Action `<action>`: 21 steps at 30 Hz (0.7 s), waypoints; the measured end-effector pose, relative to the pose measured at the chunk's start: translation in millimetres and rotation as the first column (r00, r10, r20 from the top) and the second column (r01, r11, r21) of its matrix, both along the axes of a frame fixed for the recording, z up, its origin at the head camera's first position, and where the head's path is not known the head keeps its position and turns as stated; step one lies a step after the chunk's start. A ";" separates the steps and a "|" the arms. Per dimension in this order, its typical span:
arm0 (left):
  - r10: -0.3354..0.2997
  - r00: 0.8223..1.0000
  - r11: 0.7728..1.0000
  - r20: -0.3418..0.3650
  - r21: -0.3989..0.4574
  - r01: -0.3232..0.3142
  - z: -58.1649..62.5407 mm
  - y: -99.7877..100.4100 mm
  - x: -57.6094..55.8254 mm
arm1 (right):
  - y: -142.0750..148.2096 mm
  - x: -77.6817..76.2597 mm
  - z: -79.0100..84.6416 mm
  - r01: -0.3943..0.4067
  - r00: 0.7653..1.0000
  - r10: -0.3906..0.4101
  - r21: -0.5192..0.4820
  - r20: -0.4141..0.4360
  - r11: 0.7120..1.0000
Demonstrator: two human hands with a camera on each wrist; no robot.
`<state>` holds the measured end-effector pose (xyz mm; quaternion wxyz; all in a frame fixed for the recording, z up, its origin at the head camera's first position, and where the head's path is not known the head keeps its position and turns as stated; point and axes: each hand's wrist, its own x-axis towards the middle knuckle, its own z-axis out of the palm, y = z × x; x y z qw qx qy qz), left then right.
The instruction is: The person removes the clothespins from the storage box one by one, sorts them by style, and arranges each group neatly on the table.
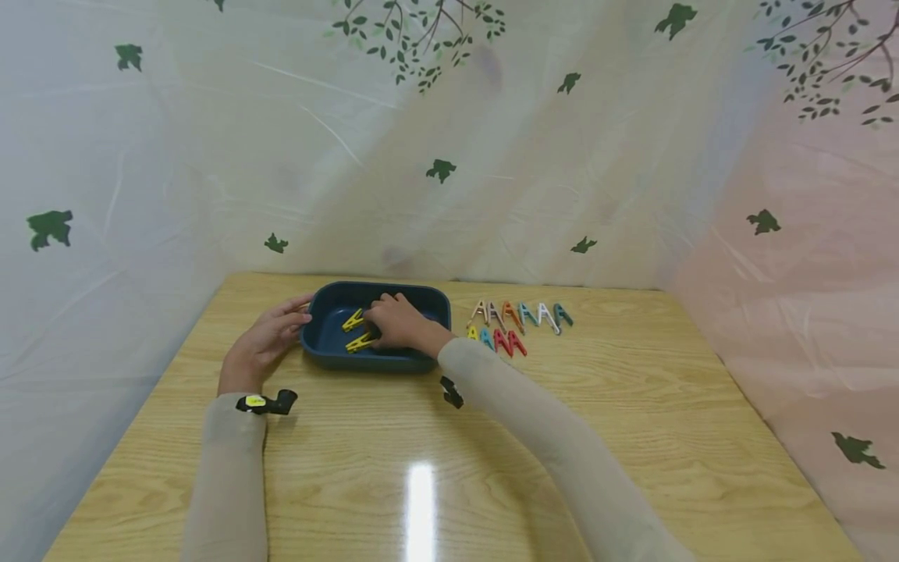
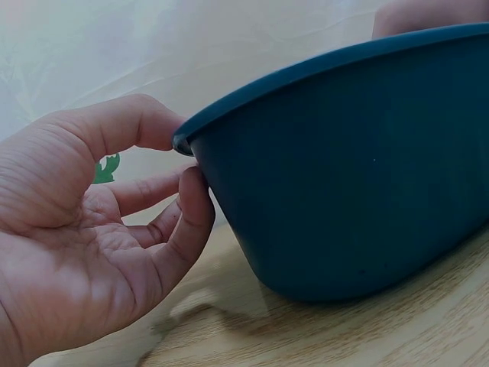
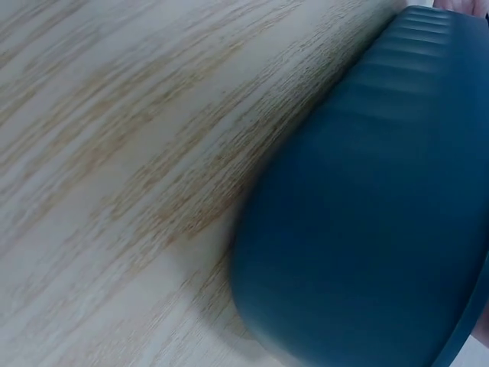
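Observation:
A dark blue basin (image 1: 375,363) stands on the wooden table. My left hand (image 1: 270,336) holds its left end, with curved digits against the rim and the outer wall just below it, as the left wrist view shows. Over the basin's inside reaches my right hand (image 1: 399,321), its fingers bent downward and their tips hidden. Two yellow clothespins, an upper clothespin (image 1: 353,321) and a lower clothespin (image 1: 358,343), lie on the basin floor by those fingers. Whether the right hand grips anything is hidden; the right wrist view shows mostly the basin's outer wall (image 3: 359,222).
Right of the basin, several clothespins lie in two rows: a back row with an orange clothespin (image 1: 510,314) and a white clothespin (image 1: 546,317), and a front row with a red clothespin (image 1: 517,343). A patterned cloth (image 1: 393,195) hangs behind the table (image 1: 337,468).

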<state>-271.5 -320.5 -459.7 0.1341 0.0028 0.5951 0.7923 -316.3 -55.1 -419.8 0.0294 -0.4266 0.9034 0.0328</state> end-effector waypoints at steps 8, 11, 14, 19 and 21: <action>-0.005 1.000 1.000 0.021 -0.017 0.005 0.2 -1.0 -0.6 | 2.8 0.9 1.9 -0.021 0.999 0.020 -0.015 -0.029 1.000; -0.005 1.000 1.000 0.024 -0.009 0.005 0.5 -1.1 -0.7 | 5.2 1.2 4.8 -0.023 0.999 0.022 -0.027 -0.025 0.999; -0.005 1.000 1.000 0.023 -0.003 0.005 0.6 -1.1 -0.9 | 9.8 1.5 7.5 -0.031 0.999 0.030 -0.058 -0.022 0.998; -0.007 1.000 1.000 0.021 -0.010 0.007 1.6 -0.4 -1.2 | 19.4 0.4 12.3 -0.043 0.999 0.040 -0.124 -0.029 0.991; -0.006 1.000 1.000 0.019 -0.012 0.006 1.7 -0.1 -1.4 | 23.6 0.4 15.4 -0.044 0.999 0.041 -0.147 -0.025 0.988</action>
